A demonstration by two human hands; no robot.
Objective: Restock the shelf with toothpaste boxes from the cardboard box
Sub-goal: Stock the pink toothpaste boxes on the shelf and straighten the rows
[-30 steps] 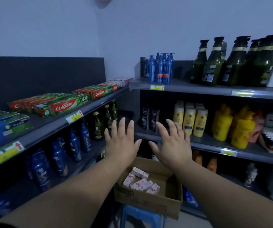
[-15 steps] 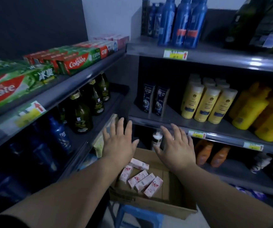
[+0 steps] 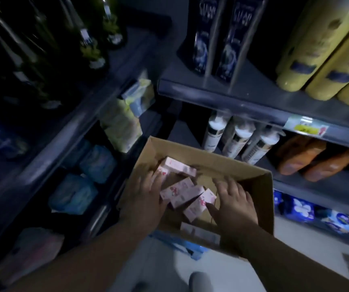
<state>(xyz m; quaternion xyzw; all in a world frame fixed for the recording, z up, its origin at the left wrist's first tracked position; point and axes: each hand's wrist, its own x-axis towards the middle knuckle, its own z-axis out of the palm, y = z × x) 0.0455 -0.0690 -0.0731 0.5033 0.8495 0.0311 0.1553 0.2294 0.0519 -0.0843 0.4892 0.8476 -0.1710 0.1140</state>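
Note:
An open cardboard box (image 3: 262,199) stands on a blue stool (image 3: 177,244) below the shelves. Several pink-and-white toothpaste boxes (image 3: 183,191) lie loose inside it. Both hands are down in the box. My left hand (image 3: 144,199) lies with spread fingers on the left side of the pile, touching the boxes. My right hand (image 3: 232,201) rests with fingers spread on the box floor, its thumb against the nearest toothpaste box (image 3: 199,204). Neither hand holds anything. The frame is blurred by motion.
Grey shelves surround the box. Dark blue cartons (image 3: 226,36) and yellow bottles (image 3: 321,51) stand on the shelf above. White-capped bottles (image 3: 239,140) and orange bottles (image 3: 308,157) fill the shelf behind it. Blue packs (image 3: 85,178) and dark green bottles (image 3: 89,41) are at left.
Both hands dropped from above the box rim down into the box, onto the toothpaste boxes. The view tilted sharply downward, so the top shelves have left the frame.

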